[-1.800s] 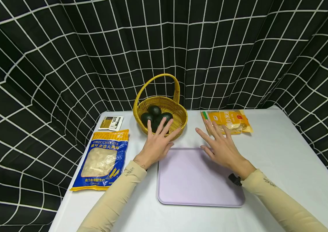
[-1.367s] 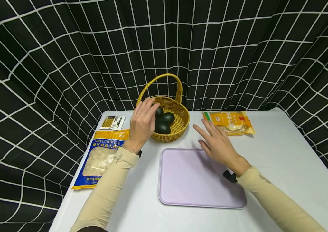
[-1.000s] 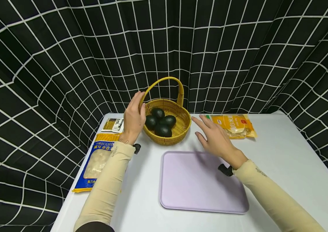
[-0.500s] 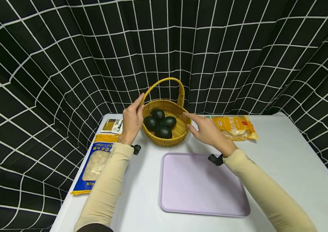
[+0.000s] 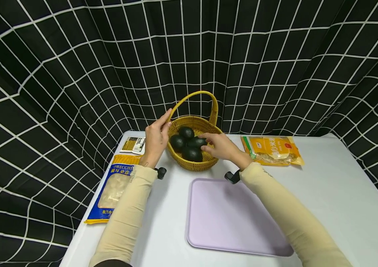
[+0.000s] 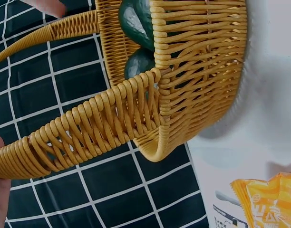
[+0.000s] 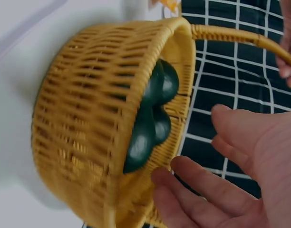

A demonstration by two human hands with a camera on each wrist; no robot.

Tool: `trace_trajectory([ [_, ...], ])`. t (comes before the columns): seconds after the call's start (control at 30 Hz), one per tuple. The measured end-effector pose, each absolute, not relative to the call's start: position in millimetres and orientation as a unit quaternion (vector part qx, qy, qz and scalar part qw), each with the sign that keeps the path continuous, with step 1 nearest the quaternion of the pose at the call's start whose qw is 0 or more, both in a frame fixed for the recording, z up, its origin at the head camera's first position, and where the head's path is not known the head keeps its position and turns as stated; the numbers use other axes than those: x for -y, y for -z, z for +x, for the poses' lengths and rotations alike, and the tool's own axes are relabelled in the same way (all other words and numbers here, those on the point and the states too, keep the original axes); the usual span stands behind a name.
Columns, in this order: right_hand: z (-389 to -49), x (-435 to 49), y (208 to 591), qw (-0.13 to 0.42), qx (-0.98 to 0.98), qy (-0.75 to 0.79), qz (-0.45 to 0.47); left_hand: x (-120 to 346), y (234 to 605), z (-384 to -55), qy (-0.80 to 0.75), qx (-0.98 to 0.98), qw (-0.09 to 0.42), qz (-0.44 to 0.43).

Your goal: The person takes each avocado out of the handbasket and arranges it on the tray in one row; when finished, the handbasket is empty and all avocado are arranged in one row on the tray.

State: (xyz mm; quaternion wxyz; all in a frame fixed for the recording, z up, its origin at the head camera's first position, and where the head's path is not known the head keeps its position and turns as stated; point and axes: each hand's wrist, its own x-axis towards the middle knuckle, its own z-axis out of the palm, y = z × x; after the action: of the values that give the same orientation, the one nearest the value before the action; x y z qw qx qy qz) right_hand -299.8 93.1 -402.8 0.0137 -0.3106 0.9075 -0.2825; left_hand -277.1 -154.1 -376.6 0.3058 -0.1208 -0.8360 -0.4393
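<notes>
A yellow wicker basket [image 5: 193,165] holds several dark green avocados [image 5: 192,154]. My left hand [image 5: 155,140] grips the left side of its arched handle [image 5: 198,94], thumb and fingers around it. Over the basket's right part is my right hand [image 5: 224,147], its fingertips close to the rightmost avocado [image 5: 195,142]. In the right wrist view, my right hand [image 7: 250,161] has thumb and fingers spread apart beyond the rim, with a gap between them and the avocados [image 7: 141,137]. The left wrist view shows the handle [image 6: 88,123] up close, with only fingertips at the left edge.
A lilac tray [image 5: 235,218] lies in front of the basket. On the left are a blue-and-yellow orecchiette bag [image 5: 112,191], partly under my left sleeve, and a small packet [image 5: 132,145]. A yellow food packet [image 5: 273,150] lies right of the basket. A black grid curtain [image 5: 259,74] stands behind.
My left hand has moved from in front of the basket to its handle and taken hold. My right hand has moved leftward from near the yellow packet to over the basket.
</notes>
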Motion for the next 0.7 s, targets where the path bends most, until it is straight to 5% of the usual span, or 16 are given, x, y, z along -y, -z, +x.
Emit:
trace_trajectory([
  [0.7, -314, -30, 426, 0.092, -0.949, 0.126, -0.275, 156, 376, -277, 0.431, 0.845, 0.297, -0.113],
])
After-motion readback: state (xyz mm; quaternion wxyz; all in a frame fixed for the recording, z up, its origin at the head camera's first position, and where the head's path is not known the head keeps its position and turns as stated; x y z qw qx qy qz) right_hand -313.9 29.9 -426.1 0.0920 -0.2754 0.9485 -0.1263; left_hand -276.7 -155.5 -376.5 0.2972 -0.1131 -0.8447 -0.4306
